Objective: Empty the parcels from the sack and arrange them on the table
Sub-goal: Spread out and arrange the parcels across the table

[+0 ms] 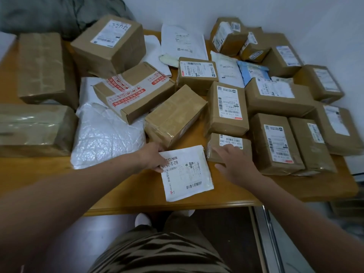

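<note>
The left hand (155, 158) pinches the left edge of a flat white mailer (187, 172), thumb on top near the upper corner; the mailer lies slightly askew on the wooden table (136, 191), its lower corner near the front edge. The right hand (234, 160) is released, fingers spread and relaxed, over the near side of a small brown box (229, 143) just right of the mailer; whether it touches the box I cannot tell.

Outward, a plain brown box (175, 115) sits tilted just beyond the left hand; a white bubble mailer (106, 134) lies to its left; two upright boxes (275, 140) stand side by side to the right of the small box. More boxes and soft mailers crowd the table back to the wall; a dark sack (59, 12) slumps at the far left corner.

Bare wood shows along the front edge on both sides of the mailer, and toward the near right corner.
</note>
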